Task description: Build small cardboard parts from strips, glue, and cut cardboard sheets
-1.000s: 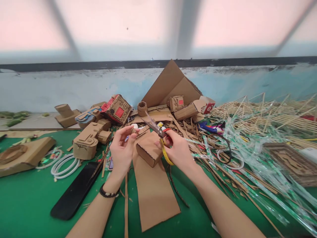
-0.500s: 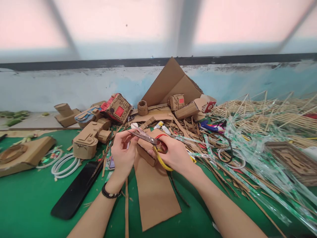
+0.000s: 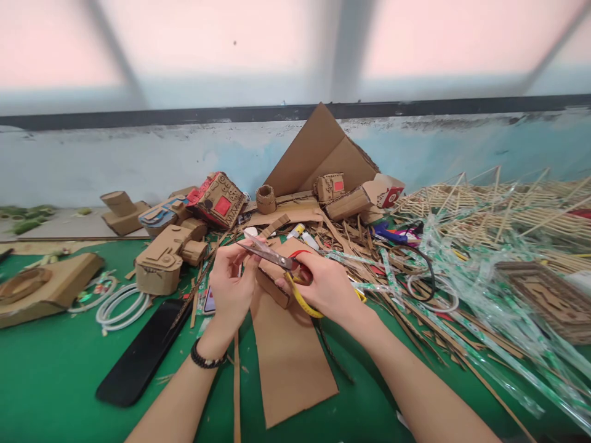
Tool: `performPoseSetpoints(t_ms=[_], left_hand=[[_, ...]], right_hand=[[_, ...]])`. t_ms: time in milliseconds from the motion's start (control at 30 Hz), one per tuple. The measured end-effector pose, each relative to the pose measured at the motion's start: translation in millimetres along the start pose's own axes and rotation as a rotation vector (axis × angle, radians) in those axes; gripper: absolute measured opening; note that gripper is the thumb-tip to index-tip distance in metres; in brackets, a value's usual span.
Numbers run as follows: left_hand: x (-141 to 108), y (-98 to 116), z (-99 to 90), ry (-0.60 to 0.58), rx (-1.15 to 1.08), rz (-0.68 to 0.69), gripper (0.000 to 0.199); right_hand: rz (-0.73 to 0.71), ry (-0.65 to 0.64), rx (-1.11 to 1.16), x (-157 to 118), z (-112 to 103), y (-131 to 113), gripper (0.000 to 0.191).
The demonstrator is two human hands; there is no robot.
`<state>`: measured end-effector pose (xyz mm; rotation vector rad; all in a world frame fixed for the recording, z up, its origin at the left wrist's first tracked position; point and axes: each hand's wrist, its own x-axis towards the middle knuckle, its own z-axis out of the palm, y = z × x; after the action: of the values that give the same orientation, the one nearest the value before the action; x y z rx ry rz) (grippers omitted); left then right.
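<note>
My right hand (image 3: pixel 327 286) grips a pair of scissors (image 3: pixel 268 253) by its red and yellow handles. The blades point left and stand slightly apart at my left hand's fingertips. My left hand (image 3: pixel 233 277), with a dark beaded bracelet at the wrist, is closed in a pinch beside the blades; whatever it pinches is too small or hidden to make out. Under the scissors, a small cardboard box (image 3: pixel 272 289) is partly covered by my right hand. Below the hands a flat cardboard sheet (image 3: pixel 295 369) lies on the green table.
Left of my arm are a black phone-like slab (image 3: pixel 138 357), a coiled white tube (image 3: pixel 117 307) and a cardboard camera model (image 3: pixel 159 261). Cardboard scraps (image 3: pixel 355 237) and glue bottles (image 3: pixel 295 231) lie behind the hands. Plastic strips (image 3: pixel 466 271) and thin sticks (image 3: pixel 489 197) crowd the right.
The scissors' blades have parted a little at the tips. Both hands stay almost in the same place.
</note>
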<state>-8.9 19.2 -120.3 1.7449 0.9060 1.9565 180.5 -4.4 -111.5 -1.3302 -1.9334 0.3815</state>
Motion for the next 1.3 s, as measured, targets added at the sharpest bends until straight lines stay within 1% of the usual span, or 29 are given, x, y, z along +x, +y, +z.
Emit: performPoseSetpoints(t_ms=[233,367,500,667,800,867,933,1033,1167,1233,1300], left_hand=[[-1.0,-0.3,-0.1,-0.001,0.011,-0.019,0.021],[-1.2,0.6,0.3,0.012,0.016,-0.042,0.022],[-1.4,2.3,1.2,0.012,-0.006,-0.026,0.017],[-1.0,3.8,1.9,0.021,0.014,-0.029,0.018],[-1.2,-1.4,-0.1,0.006,0.015,-0.004,0.018],[-1.2,-3.4,-1.1,0.021,0.032,0.012,0.020],[-0.6,-2.2,-1.4,0.045,0.069,0.011,0.023],[1.7,5.6,-0.3,0.043,0.093,-0.017,0.025],[5.5,15.2,1.5,0.063,0.061,-0.020,0.025],[6.2,15.6,1.7,0.064,0.024,-0.042,0.025],[5.9,13.4,1.7,0.049,-0.030,-0.088,0.025]], right_hand=[[0.017,-0.016,-0.009,0.3,-2.0,-1.5,0.045],[0.027,-0.021,-0.011,0.3,-2.6,-1.0,0.040],[0.043,-0.029,-0.015,0.1,-1.9,0.6,0.037],[0.025,0.000,-0.014,-0.1,0.7,5.5,0.036],[0.013,0.018,-0.088,0.5,2.1,10.5,0.035],[0.006,0.035,-0.136,1.1,1.8,12.8,0.034],[-0.001,0.057,-0.154,2.1,0.4,14.6,0.037],[0.043,0.115,-0.098,4.7,-4.6,16.6,0.046],[0.202,0.201,0.071,9.8,-13.1,21.0,0.054],[0.252,0.205,0.176,12.4,-15.0,24.7,0.054],[0.275,0.183,0.274,14.6,-14.5,28.5,0.050]])
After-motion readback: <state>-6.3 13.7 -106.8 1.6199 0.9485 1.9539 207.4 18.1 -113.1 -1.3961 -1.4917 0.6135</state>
